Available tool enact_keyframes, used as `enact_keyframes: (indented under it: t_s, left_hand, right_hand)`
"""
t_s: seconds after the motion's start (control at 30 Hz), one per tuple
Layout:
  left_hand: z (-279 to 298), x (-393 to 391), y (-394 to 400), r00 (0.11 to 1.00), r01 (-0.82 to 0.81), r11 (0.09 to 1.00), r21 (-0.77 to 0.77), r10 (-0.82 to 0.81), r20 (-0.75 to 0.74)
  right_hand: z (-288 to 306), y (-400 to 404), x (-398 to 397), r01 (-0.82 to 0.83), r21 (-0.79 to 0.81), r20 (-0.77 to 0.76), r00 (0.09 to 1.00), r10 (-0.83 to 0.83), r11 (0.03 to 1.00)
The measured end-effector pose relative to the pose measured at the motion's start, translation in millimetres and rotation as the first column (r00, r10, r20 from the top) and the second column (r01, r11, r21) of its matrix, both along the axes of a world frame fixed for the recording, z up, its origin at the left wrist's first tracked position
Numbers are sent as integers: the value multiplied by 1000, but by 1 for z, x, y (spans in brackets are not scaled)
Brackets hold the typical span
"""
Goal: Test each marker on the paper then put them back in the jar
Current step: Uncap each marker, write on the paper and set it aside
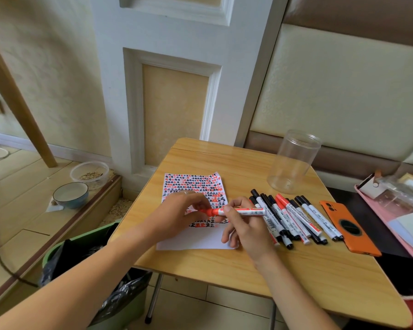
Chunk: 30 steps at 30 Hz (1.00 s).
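Observation:
A red marker (239, 212) lies level above the paper (193, 186), held at both ends. My right hand (246, 225) grips its white barrel. My left hand (177, 215) pinches its red cap end. The paper is white, covered in red and black marks on its upper part, bare at the bottom. To the right, several black and red markers (293, 217) lie in a row on the wooden table (224, 263). An empty clear plastic jar (293, 160) stands upright behind them, with nothing in it.
An orange phone (348, 229) lies face down right of the markers. A pink tray (396, 210) with papers sits at the far right. A green bin with a black bag (81, 258) stands left of the table. Two bowls (81, 184) rest on the floor step.

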<state>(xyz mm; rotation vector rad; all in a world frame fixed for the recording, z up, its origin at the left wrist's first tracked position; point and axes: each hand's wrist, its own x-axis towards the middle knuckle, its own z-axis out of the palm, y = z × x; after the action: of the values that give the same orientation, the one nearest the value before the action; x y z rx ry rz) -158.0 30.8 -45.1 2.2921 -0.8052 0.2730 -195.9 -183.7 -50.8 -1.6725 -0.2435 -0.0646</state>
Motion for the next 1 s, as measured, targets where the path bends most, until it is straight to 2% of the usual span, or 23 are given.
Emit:
enact_keyframes:
  t_s: [0.13, 0.33, 0.5, 0.6, 0.73, 0.87, 1.0]
  left_hand:
    - [1, -7, -5, 1000, 30, 999, -38, -29, 7]
    - [6, -14, -7, 985, 62, 977, -204, -94, -148]
    - [8, -12, -2, 982, 31, 972, -234, -74, -175]
    - [8, -15, -2, 964, -8, 935, -353, -87, -253]
    - [11, -23, -11, 925, -51, 832, -553, -170, -341]
    - [14, -23, -17, 884, -32, 821, -569, -243, -400]
    - [11, -21, -14, 836, -52, 775, -630, -311, -452]
  right_hand:
    - [1, 0, -1, 7, -31, 19, 1000, -6, 999]
    - [5, -2, -4, -56, -52, 17, 998, 57, 997]
    - [7, -5, -3, 44, 170, -64, 997, -34, 984]
    - [8, -7, -1, 53, 225, -92, 995, -33, 973]
    - [0, -3, 0, -14, 84, -26, 1000, 16, 996]
    - [-3, -1, -1, -34, -94, 58, 998, 40, 995]
    - [-2, -2, -4, -64, -172, 74, 994, 77, 983]
